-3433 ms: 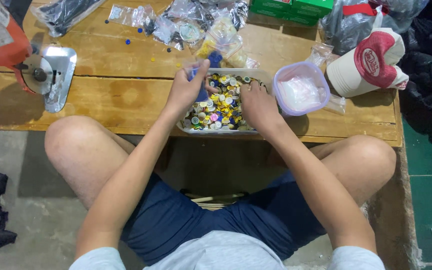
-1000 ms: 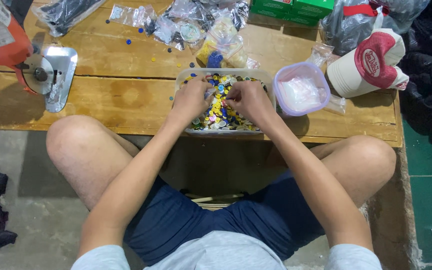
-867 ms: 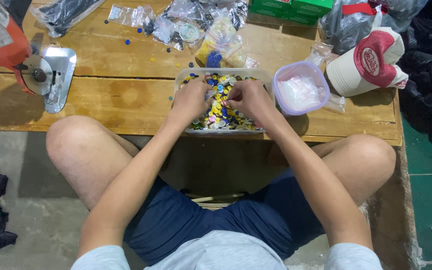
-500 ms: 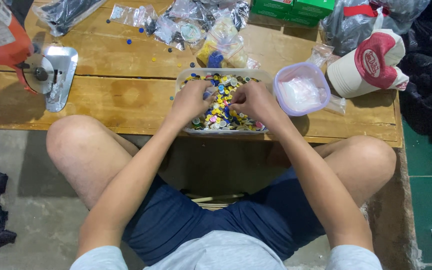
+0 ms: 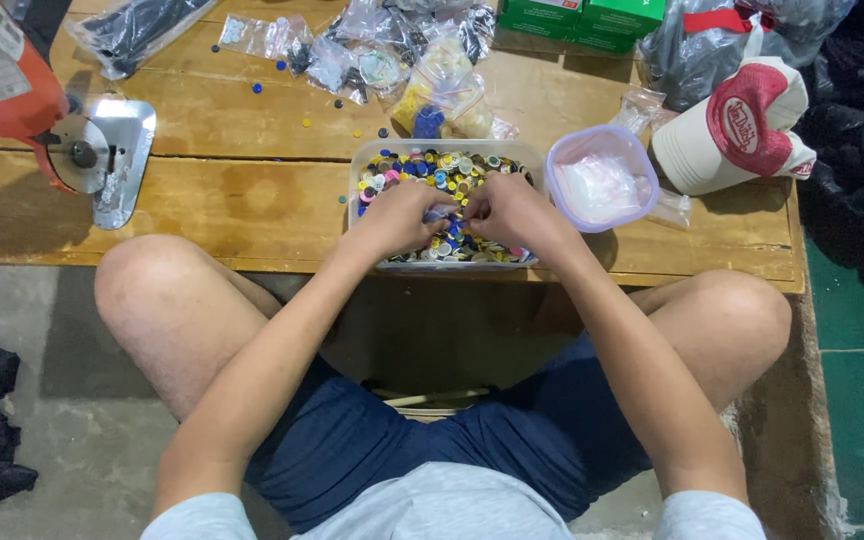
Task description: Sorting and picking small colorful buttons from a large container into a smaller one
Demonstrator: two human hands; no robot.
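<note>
A clear rectangular tub (image 5: 359, 170) full of several small coloured buttons (image 5: 441, 170) sits near the front edge of a low wooden table (image 5: 242, 190). My left hand (image 5: 400, 213) and my right hand (image 5: 510, 208) are both down in the tub on top of the buttons, fingertips close together at the middle. The fingers are curled and pinched among the pieces; whether either holds a piece is hidden. My bare knees flank the table's front edge.
A small lilac-rimmed tub (image 5: 602, 178) stands right of the button tub, a red and white cap (image 5: 742, 125) beyond it. Clear plastic bags (image 5: 372, 45) and loose buttons lie at the back. An orange round-blade cutting machine (image 5: 47, 120) is at left; green boxes (image 5: 582, 15) at back.
Both hands have stayed in the tub and drawn closer together at its middle. 3.4 s ago the left hand was raised at the tub's far left corner.
</note>
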